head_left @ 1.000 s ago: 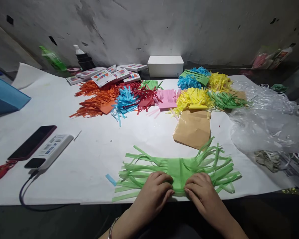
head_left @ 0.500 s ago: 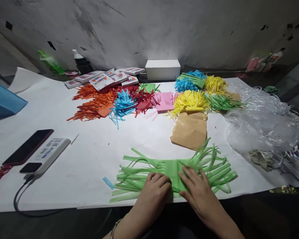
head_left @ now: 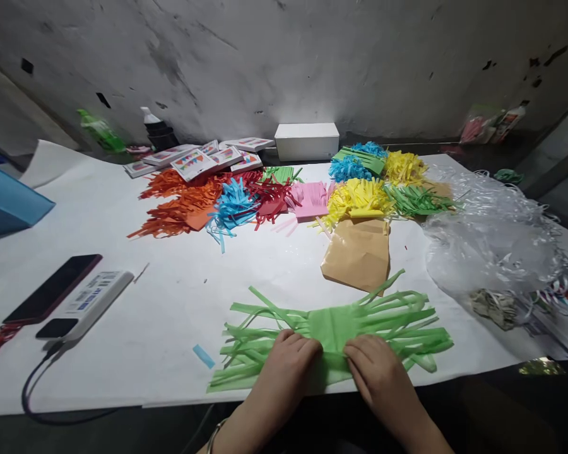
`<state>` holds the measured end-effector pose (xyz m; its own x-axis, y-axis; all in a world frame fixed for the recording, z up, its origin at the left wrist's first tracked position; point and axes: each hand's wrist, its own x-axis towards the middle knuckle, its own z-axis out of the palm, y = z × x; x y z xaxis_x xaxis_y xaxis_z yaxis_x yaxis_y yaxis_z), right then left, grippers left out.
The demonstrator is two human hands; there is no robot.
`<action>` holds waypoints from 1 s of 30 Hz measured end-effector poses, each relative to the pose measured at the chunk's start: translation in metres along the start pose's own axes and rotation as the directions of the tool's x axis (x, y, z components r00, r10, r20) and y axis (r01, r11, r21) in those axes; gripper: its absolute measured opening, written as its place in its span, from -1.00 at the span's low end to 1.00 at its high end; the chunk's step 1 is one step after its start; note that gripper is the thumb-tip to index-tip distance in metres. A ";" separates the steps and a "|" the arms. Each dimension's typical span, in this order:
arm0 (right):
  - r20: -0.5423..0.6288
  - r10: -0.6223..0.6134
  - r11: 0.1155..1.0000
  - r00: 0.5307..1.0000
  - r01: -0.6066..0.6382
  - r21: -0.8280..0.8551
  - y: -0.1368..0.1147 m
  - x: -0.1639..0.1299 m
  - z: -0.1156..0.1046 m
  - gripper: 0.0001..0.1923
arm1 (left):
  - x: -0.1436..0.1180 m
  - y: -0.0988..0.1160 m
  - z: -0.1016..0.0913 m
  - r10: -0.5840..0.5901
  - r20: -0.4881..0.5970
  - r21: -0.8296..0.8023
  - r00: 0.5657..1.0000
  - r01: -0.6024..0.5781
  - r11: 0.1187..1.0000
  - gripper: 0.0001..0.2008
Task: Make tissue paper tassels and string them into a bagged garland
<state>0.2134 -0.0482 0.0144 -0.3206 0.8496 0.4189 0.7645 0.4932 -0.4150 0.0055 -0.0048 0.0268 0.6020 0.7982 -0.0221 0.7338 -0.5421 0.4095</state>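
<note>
Two hands work at the near edge of the desk [head_left: 123,328] in the head view, the only view there is. The left hand [head_left: 284,366] and the right hand [head_left: 376,372] rest side by side on the green fringed paper [head_left: 334,328], their fingers curled down and pinching its uncut middle band at the near side; neither hand is spread flat. A bracelet [head_left: 213,435] shows on the left wrist. The green fringed paper lies flat near the middle of the near edge, its cut strips fanning out toward the left and right. A small blue scrap [head_left: 203,356] lies just left of those strips.

Just beyond the green piece sits a brown paper bag [head_left: 357,252]. Farther back, toward the far edge, runs a row of fringed paper piles: orange [head_left: 180,202], blue [head_left: 231,205], red [head_left: 272,195], pink [head_left: 310,198], yellow [head_left: 357,198] and green [head_left: 416,198]. Behind them lie small printed packets [head_left: 194,161] and a white box [head_left: 307,140]. Crumpled clear plastic [head_left: 492,246] covers the right side of the desk. Near the left edge lie a dark phone [head_left: 52,287] and a white power bank [head_left: 88,302], touching each other, with a black cable [head_left: 42,391] trailing off the near edge.
</note>
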 end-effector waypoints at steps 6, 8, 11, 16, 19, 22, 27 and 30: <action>0.107 0.176 0.984 0.979 -0.171 -0.047 0.028 0.026 0.007 -0.82 | 0.023 -0.007 -0.008 -0.238 0.041 0.068 0.970 0.235 0.970 -0.81; 0.108 0.204 0.976 0.973 -0.194 -0.096 0.035 0.039 0.011 -0.81 | 0.034 -0.009 -0.010 -0.277 0.031 0.083 0.960 0.274 0.958 -0.81; 0.076 0.222 0.964 0.972 -0.207 -0.165 0.039 0.053 0.014 -0.80 | 0.047 -0.010 -0.013 -0.331 0.026 0.115 0.943 0.326 0.938 -0.80; 0.043 0.036 0.983 0.998 -0.027 -0.181 0.032 0.052 0.004 -0.96 | 0.056 -0.013 -0.014 -0.368 0.029 0.151 0.930 0.360 0.921 -0.80; 0.084 -0.147 0.978 0.986 0.158 -0.138 0.028 0.042 0.004 -0.95 | 0.057 -0.014 -0.014 -0.363 0.025 0.161 0.931 0.355 0.921 -0.79; 0.035 -0.191 0.969 0.981 0.194 -0.152 0.030 0.035 0.011 -0.82 | 0.053 -0.011 -0.017 -0.340 -0.010 0.163 0.940 0.337 0.927 -0.82; -0.044 -0.147 0.983 0.988 0.141 -0.114 0.030 0.036 0.015 -0.80 | 0.035 -0.005 -0.008 -0.022 -0.196 0.179 0.980 0.057 0.982 -0.65; -0.023 -0.141 0.984 0.990 0.138 -0.117 0.023 0.037 0.014 -0.88 | 0.028 -0.008 0.007 0.214 -0.363 0.203 0.907 -0.147 0.968 -0.91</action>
<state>0.2114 -0.0027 0.0088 -0.4124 0.7669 0.4918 0.7734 0.5800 -0.2559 0.0192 0.0199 0.0166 0.5888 0.7032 0.3986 0.6856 -0.6956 0.2144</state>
